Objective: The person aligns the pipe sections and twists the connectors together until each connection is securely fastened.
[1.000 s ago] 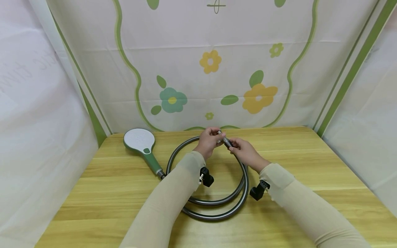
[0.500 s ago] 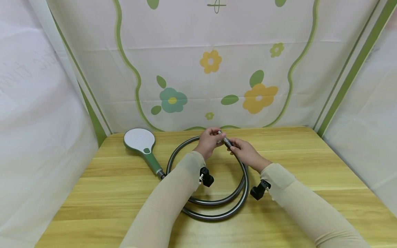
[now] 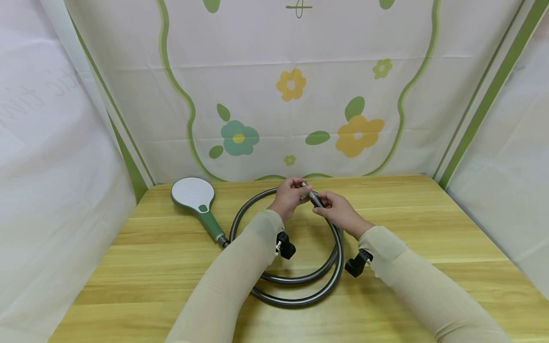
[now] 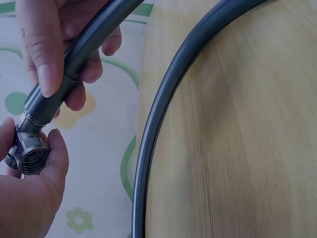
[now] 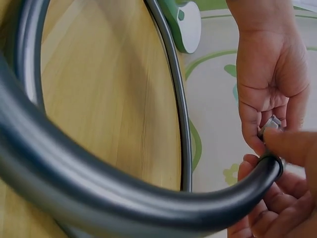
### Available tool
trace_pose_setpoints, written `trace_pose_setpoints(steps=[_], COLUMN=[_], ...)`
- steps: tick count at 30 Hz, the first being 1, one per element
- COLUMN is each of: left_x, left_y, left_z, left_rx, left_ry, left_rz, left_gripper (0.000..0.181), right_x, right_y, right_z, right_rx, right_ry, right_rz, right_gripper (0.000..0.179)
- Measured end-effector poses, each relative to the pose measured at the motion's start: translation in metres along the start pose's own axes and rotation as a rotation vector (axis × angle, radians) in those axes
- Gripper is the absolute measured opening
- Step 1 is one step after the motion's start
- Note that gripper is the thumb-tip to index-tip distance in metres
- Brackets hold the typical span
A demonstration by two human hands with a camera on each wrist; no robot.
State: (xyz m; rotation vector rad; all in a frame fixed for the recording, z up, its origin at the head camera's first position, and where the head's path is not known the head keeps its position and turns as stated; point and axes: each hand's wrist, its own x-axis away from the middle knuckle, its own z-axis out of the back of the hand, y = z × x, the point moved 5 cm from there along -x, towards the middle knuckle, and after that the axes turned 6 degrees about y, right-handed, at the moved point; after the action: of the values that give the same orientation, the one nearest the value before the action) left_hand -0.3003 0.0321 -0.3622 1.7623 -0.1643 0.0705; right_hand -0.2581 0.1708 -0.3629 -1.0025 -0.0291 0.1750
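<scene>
A small metal tee fitting (image 4: pixel 32 153) with a threaded opening is pinched between thumb and fingers of my left hand (image 3: pixel 288 197). My right hand (image 3: pixel 340 212) grips the end of a dark grey shower hose (image 3: pixel 296 301), its fingers round the hose's end nut (image 4: pixel 44 105). In the left wrist view the nut sits against one arm of the fitting, both raised over the table's far side. From there the hose runs down into loose coils. Its other end joins a green-handled shower head (image 3: pixel 193 194), lying white face up at the left.
The wooden table (image 3: pixel 411 295) carries the coiled hose, which loops under and around both forearms. A flower-printed cloth (image 3: pixel 291 43) stands behind the far edge, with white cloth walls left and right. A black camera mount (image 3: pixel 358 264) sticks out from each wrist.
The fingers and thumb of my right hand have shifted slightly on the nut, the thumb now lying farther left. My left hand and the shower head have stayed in place.
</scene>
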Motion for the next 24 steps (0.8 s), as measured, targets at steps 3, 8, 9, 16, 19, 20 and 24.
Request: trace_pose_setpoints(steps=[3,8,9,16,19,20,24], left_x=[0.0005,0.0,-0.0001,-0.0007,-0.0008,-0.0006,0.0004], left_y=[-0.0001,0.0002,0.0002,0.0006,0.0007,0.0009,0.002], left_z=[-0.0004,-0.0003,-0.0002,0.0008,0.0007,0.0006,0.0003], left_rx=[-0.002,0.009,0.011,0.004,0.003,0.003,0.002], left_ry=[-0.001,0.003,0.002,0.0,-0.001,-0.001,-0.002], left_rz=[0.006,0.016,0.018,0.015,0.013,0.012,0.01], left_gripper=[0.029,0.029,0.029,0.029,0.029,0.029,0.028], right_x=[-0.0004,-0.0012,-0.0014,-0.0026,-0.0028,-0.0026,-0.0013], right_y=[0.0006,0.0009,0.0011,0.0016,0.001,0.0005,-0.0017], right_z=[0.0001,-0.0007,-0.0008,-0.0029,-0.0036,-0.0037,-0.0033], right_rx=[0.004,0.01,0.011,0.017,0.035,0.042,0.066], right_ry=[0.018,0.032,0.033,0.019,0.02,0.022,0.027], right_rz=[-0.007,-0.01,-0.011,-0.02,-0.005,0.0,0.015], right_gripper=[0.038,0.036,0.036,0.034,0.033,0.033,0.033])
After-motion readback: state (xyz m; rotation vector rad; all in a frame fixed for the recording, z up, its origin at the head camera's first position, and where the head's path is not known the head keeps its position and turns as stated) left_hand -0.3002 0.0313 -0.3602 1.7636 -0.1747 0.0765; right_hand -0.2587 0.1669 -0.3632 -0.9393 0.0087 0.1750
